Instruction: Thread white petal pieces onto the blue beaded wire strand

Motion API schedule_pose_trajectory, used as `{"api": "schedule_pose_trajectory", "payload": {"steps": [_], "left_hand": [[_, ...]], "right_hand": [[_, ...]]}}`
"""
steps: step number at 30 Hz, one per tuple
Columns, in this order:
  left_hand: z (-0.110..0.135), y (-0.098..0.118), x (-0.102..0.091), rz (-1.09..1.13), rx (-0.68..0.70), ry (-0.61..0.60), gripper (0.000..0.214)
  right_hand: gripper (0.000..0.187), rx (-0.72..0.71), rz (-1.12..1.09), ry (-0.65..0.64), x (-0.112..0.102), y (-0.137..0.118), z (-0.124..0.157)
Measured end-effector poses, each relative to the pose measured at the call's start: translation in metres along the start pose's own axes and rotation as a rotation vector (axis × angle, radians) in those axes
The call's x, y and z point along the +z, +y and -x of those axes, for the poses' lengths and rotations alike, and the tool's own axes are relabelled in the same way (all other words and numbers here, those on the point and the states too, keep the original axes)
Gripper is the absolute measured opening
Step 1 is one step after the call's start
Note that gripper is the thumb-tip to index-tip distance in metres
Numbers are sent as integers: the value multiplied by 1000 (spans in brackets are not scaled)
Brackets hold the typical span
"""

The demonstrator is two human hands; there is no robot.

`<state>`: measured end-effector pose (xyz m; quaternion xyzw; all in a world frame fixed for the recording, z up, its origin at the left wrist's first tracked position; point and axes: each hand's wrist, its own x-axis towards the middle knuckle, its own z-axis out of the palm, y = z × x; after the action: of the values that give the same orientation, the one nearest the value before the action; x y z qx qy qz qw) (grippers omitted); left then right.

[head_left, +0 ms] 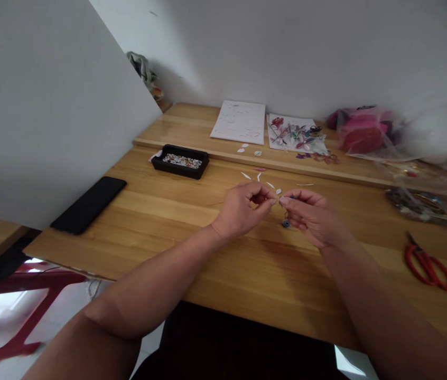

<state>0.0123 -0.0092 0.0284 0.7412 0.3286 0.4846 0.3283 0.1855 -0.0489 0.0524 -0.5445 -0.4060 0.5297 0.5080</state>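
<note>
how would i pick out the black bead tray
On the wooden table, look left of the left hand, near the raised ledge. The black bead tray sits there; unlike the flat black smartphone, it holds many small beads.

Dark blue-grey, ringed paler, on the dangling disc (286,224). White on most leaf cutouts (246,176), pinkish red on one, green within another. Honey-brown with streaked grain across the desk (160,214). Black on tray (176,170) and phone (89,206); white, amber and dark among the beads (182,160). Red on the scissors (428,266). Pink, red and teal over the flowers (300,138); hot pink and red through the bag (366,133).
</note>
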Motion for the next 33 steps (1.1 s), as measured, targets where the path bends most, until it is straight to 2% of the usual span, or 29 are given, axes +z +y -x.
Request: {"api": "schedule_pose_trajectory", "payload": {"steps": [9, 16, 21, 29, 33], "left_hand": [[1, 0, 2, -31, 15, 11, 3], [2, -1, 4, 10, 26, 27, 4], [1, 1, 5, 28, -44, 23, 4], [1, -1, 5, 108, -71, 39, 6], [1, -1, 5, 134, -36, 48, 5]], "right_hand": [[29, -12, -27, 14, 6, 0, 3], [31, 58, -116, 27, 7, 2, 3], [31, 92, -157, -5, 5, 3, 1], [35, 80, -110, -35, 1, -1, 1], [35, 75, -122, -25, 2, 1, 0]]}}
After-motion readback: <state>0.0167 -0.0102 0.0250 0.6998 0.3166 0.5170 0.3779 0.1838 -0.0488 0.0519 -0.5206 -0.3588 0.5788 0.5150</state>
